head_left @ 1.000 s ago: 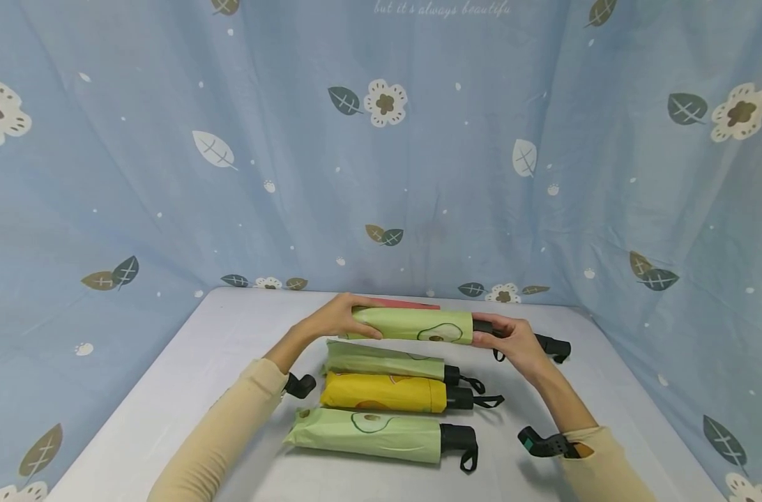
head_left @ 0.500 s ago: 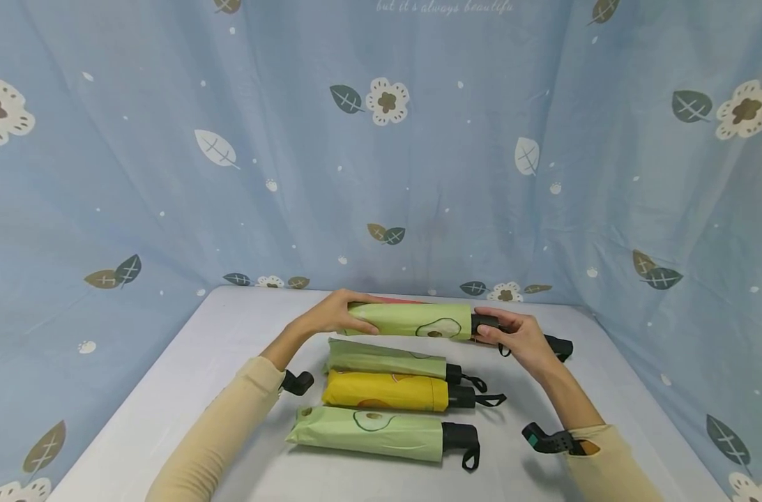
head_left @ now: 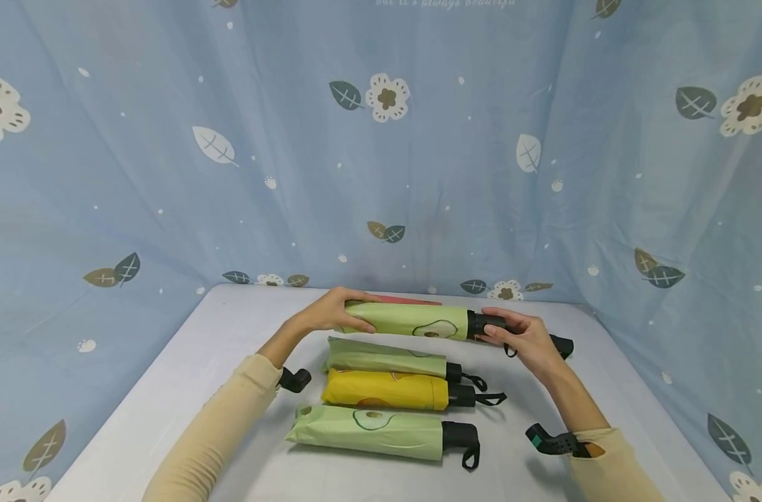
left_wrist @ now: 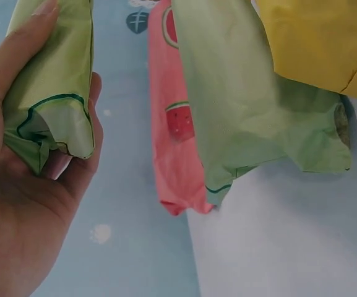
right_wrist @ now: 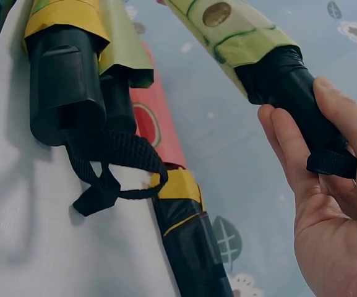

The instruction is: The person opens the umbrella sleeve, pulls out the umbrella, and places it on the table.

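Note:
A folded light-green umbrella with an avocado print (head_left: pixel 412 322) is held level above the table at the back. My left hand (head_left: pixel 333 312) grips its cloth tip end (left_wrist: pixel 51 99), thumb along the fabric. My right hand (head_left: pixel 519 335) grips its black handle (right_wrist: pixel 289 93), the wrist strap under the fingers. A pink watermelon-print umbrella (left_wrist: pixel 178 124) lies on the table behind and below it, its black handle (head_left: pixel 561 345) showing past my right hand.
Three more folded umbrellas lie in a row on the white table (head_left: pixel 167 390): a green one (head_left: pixel 383 357), a yellow one (head_left: pixel 387 392) and a green avocado one (head_left: pixel 371 431) nearest me, black handles to the right. Blue floral cloth (head_left: pixel 381 139) walls the table.
Both hands have carried the green avocado umbrella slightly up and back, and the right hand has slid further onto its handle.

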`<control>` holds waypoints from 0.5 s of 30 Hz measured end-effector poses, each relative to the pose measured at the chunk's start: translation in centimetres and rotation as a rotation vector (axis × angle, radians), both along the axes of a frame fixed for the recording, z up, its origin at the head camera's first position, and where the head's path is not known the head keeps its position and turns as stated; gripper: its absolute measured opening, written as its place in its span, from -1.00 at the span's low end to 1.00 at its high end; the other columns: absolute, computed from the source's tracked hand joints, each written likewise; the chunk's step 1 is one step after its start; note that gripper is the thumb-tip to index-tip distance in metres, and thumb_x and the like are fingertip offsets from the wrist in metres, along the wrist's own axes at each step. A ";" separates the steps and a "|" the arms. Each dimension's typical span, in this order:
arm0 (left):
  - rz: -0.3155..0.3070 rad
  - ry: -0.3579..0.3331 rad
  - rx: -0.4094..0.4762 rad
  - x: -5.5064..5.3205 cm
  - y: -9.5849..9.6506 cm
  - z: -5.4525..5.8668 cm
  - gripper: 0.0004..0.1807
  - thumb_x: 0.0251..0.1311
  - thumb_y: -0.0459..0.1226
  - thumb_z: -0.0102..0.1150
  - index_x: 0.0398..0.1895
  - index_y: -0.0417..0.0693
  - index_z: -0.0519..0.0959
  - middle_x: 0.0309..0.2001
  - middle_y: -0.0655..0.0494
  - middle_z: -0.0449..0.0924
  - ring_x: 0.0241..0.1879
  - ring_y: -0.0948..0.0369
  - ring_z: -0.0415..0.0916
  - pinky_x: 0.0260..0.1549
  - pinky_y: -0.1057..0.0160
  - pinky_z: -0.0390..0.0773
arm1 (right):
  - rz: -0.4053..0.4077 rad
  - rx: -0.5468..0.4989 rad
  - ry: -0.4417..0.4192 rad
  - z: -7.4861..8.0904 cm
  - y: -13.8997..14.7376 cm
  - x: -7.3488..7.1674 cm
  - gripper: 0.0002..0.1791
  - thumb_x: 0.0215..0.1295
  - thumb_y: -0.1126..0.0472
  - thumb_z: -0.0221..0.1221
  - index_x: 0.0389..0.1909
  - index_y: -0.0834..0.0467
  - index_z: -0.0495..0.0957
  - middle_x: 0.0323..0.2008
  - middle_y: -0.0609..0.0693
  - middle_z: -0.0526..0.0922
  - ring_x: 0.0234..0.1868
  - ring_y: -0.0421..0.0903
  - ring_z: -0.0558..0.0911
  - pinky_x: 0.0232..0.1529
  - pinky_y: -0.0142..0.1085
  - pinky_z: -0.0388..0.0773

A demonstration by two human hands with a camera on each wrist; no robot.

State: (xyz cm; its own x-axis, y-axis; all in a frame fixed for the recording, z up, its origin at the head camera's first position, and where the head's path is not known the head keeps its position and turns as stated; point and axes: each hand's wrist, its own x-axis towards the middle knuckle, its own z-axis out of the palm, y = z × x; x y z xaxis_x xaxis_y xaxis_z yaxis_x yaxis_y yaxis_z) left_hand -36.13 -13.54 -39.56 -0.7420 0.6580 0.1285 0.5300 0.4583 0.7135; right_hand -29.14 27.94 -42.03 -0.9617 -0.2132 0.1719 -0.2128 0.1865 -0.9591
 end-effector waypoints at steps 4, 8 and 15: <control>0.002 0.011 -0.014 -0.1 -0.1 -0.1 -0.37 0.03 0.00 0.46 0.24 0.28 0.53 -0.07 0.20 0.66 -0.34 0.17 0.51 -0.36 0.21 0.54 | -0.030 0.024 0.010 -0.2 0.5 0.1 -0.39 0.30 0.10 0.28 0.31 0.25 0.43 -0.16 -0.02 0.62 -0.09 -0.17 0.75 -0.02 -0.29 0.64; -0.001 0.022 -0.021 -0.1 -0.2 -0.2 -0.39 0.04 0.00 0.45 0.22 0.28 0.55 -0.01 0.19 0.65 -0.31 0.18 0.53 -0.33 0.21 0.55 | -0.053 0.054 0.022 -0.4 1.0 0.2 -0.42 0.29 0.07 0.29 0.29 0.19 0.47 -0.12 -0.11 0.66 -0.09 -0.25 0.73 -0.06 -0.40 0.63; -0.018 0.028 0.022 -0.3 -0.4 -0.4 -0.44 0.07 -0.08 0.44 0.20 0.20 0.58 0.01 0.12 0.66 -0.28 0.20 0.55 -0.31 0.23 0.56 | 0.000 -0.057 0.023 -0.6 1.7 0.4 -0.47 0.35 0.20 0.23 0.30 0.27 0.43 0.01 -0.17 0.64 -0.12 -0.08 0.76 -0.03 -0.28 0.64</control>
State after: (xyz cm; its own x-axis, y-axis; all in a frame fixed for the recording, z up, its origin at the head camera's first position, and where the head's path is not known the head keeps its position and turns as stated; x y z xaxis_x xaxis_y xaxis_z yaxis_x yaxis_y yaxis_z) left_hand -36.40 -13.95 -39.99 -0.7263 0.6677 0.1632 0.5574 0.4333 0.7082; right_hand -28.71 29.65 -42.66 -0.9574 -0.2026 0.2059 -0.2350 0.1316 -0.9630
